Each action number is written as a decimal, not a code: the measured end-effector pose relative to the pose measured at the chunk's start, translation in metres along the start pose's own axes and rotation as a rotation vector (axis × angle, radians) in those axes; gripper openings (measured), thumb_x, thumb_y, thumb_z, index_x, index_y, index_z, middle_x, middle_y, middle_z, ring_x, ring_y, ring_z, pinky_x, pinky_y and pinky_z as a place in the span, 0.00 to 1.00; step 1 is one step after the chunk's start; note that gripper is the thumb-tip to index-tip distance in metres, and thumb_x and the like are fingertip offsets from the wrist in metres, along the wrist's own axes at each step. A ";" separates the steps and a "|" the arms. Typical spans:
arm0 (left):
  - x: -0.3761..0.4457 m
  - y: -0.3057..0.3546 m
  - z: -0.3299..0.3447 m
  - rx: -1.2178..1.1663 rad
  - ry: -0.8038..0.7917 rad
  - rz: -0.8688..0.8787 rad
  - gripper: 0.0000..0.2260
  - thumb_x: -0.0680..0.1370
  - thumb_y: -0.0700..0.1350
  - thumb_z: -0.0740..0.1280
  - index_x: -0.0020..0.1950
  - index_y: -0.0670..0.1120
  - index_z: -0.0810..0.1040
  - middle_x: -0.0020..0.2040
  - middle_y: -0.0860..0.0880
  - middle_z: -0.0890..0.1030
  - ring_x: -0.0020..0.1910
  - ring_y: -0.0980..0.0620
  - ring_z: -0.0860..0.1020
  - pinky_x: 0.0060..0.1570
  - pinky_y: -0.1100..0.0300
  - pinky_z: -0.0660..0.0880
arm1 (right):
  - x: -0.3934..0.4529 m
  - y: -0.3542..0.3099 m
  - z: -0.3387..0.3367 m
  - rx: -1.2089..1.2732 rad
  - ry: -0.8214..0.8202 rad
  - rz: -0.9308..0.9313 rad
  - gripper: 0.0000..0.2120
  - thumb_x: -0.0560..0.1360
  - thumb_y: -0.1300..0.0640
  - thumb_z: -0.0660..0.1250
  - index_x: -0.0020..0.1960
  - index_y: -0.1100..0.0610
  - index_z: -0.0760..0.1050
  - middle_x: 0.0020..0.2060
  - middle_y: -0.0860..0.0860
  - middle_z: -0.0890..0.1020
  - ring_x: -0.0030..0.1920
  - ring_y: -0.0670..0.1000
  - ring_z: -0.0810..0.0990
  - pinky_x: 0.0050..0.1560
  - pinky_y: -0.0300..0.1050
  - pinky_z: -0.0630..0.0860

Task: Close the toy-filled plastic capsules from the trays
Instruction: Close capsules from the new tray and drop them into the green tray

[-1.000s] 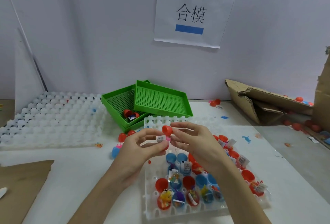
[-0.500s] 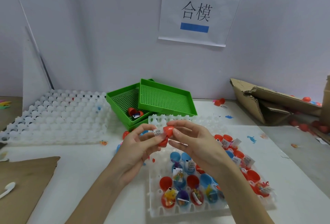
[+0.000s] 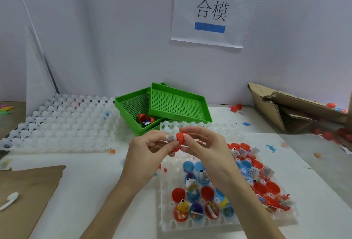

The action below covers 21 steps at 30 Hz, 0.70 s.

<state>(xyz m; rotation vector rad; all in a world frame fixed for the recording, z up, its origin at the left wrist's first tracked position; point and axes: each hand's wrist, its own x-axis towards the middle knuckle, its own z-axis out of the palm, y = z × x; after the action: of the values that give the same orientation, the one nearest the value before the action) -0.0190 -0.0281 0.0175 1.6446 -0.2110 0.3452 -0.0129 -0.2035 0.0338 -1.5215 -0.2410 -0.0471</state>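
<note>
Left hand pinches a white printed tag, print too small to read, sticking from the red capsule. Capsule held above the white tray of open capsules, long axis tilted, upper end toward the wall. Right hand pinches its red cap. Wall sign reads 合模.

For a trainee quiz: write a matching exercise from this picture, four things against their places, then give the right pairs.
Things:
1. red capsule
2. green trays
3. torn cardboard box
4. paper sign

Places:
A. taped on the wall
B. at the right edge of the table
C. pinched between the left hand and right hand
D. stacked askew behind the hands

Pairs: 1-C, 2-D, 3-B, 4-A
</note>
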 end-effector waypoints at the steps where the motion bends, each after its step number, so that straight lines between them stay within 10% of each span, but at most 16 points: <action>1: 0.000 0.000 0.000 0.012 0.009 -0.024 0.11 0.70 0.47 0.78 0.49 0.44 0.88 0.42 0.48 0.88 0.37 0.49 0.87 0.41 0.58 0.83 | 0.000 0.000 0.001 0.015 0.001 0.007 0.07 0.80 0.62 0.70 0.56 0.56 0.85 0.50 0.52 0.88 0.53 0.52 0.87 0.53 0.43 0.84; 10: 0.000 0.003 -0.006 0.089 0.019 0.002 0.11 0.72 0.45 0.80 0.50 0.50 0.81 0.47 0.53 0.86 0.28 0.44 0.85 0.30 0.48 0.83 | -0.001 -0.001 0.004 0.297 -0.006 0.210 0.09 0.79 0.63 0.71 0.58 0.61 0.84 0.54 0.61 0.86 0.56 0.59 0.86 0.55 0.58 0.84; 21: -0.002 -0.003 -0.003 0.161 -0.004 0.281 0.11 0.78 0.37 0.74 0.58 0.49 0.87 0.50 0.54 0.88 0.40 0.53 0.87 0.37 0.54 0.85 | 0.001 -0.004 0.000 0.501 -0.040 0.350 0.13 0.78 0.64 0.71 0.62 0.65 0.81 0.57 0.62 0.85 0.59 0.59 0.85 0.61 0.58 0.82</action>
<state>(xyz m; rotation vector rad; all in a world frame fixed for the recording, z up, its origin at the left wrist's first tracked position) -0.0207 -0.0248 0.0145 1.7766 -0.4291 0.5840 -0.0122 -0.2033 0.0379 -1.0473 -0.0099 0.3017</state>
